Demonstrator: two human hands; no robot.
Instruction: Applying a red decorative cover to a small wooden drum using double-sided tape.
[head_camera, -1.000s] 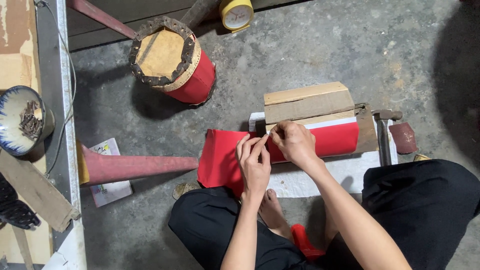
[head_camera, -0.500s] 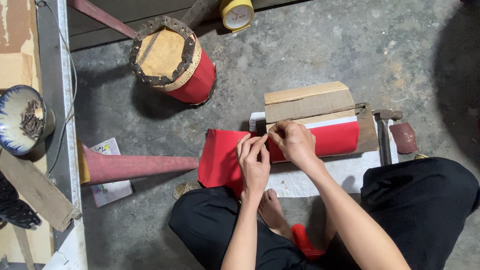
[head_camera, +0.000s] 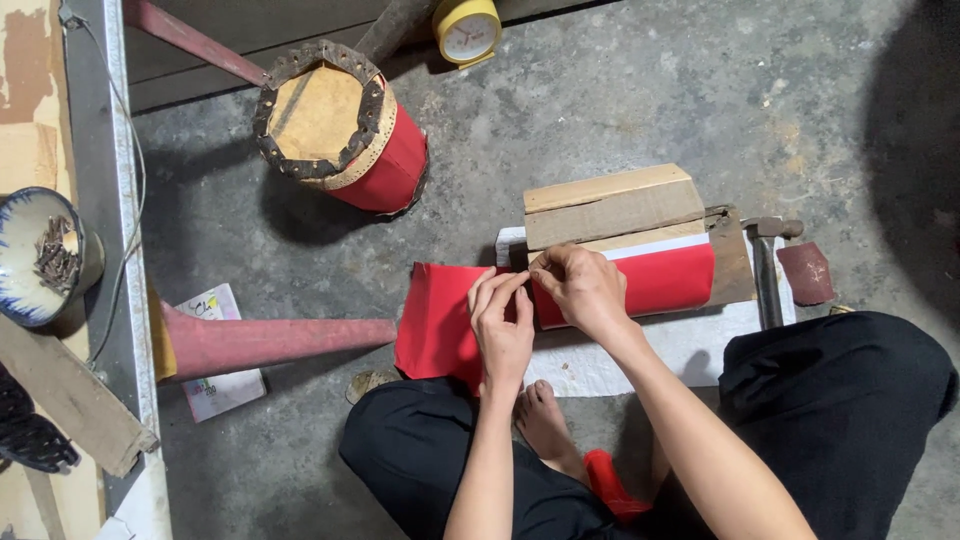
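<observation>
A: Two hands are closed on the thin red paper sheet (head_camera: 440, 320), laid over the wooden block (head_camera: 610, 205) at twelve o'clock: left hand (head_camera: 503, 325) pressing, right hand (head_camera: 582, 290) pinching its edge.

B: A crease or tear could be caused by uneven pull; the steel hammer (head_camera: 768, 270) lies at three o'clock.

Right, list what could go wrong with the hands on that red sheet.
1. Both hands, left hand and right hand, pinch the red sheet at one spot; thin material might crease or tear there.
2. The sheet's left part overhangs the white mat onto the concrete floor, so it may pick up dirt.
3. The hammer lies close by the right forearm and could get knocked.
</observation>
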